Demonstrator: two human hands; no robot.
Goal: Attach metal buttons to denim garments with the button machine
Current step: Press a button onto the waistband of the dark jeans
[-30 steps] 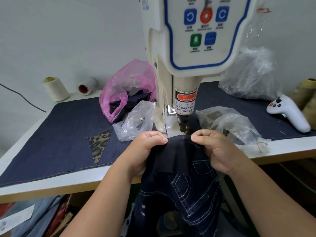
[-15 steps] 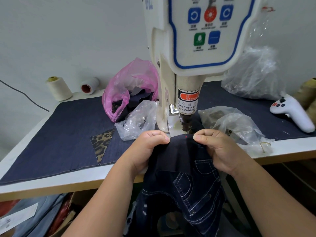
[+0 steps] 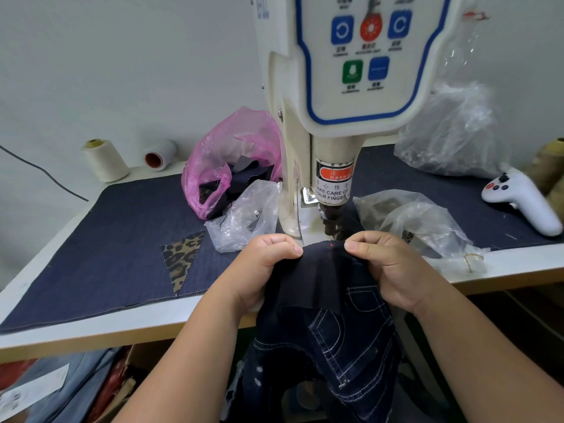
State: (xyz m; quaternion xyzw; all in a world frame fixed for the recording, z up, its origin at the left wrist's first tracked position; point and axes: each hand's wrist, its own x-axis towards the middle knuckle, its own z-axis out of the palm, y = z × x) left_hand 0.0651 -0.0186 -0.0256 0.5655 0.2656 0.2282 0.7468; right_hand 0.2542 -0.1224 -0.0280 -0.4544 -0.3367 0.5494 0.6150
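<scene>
The jeans [image 3: 323, 325] hang off the front edge of the bench [image 3: 76, 328], their top edge drawn up just in front of the button machine [image 3: 335, 117]. From my head camera I see a small red light dot [image 3: 331, 245] sitting on the dark denim, right between my two thumbs.

My left hand [image 3: 262, 267] has its grip closed on the fabric: fingers curled over, thumb pinching the top edge of the jeans on the left side. My right hand [image 3: 387, 267] does the same on the right, thumb and curled fingers pinching the edge, so the cloth lies stretched between them. The white-stitched pockets and seams of the jeans fall below my wrists.

The machine's head stands directly behind my hands, with a warning label [image 3: 332, 184] on its column and the metal punch [image 3: 331, 221] just above and behind the fabric edge. A panel of blue, red and green buttons [image 3: 370, 47] faces me higher up.

A sheet of denim cloth [image 3: 122, 254] covers the bench, with a leopard-print patch [image 3: 181, 254] on it. Left of the machine lie a pink plastic bag [image 3: 232, 157] with dark scraps and a clear bag [image 3: 244, 218]. Right of it lie more clear bags [image 3: 415, 221], and a white controller [image 3: 525, 199] near the far right. Two thread cones [image 3: 105, 160] stand at the back left.
</scene>
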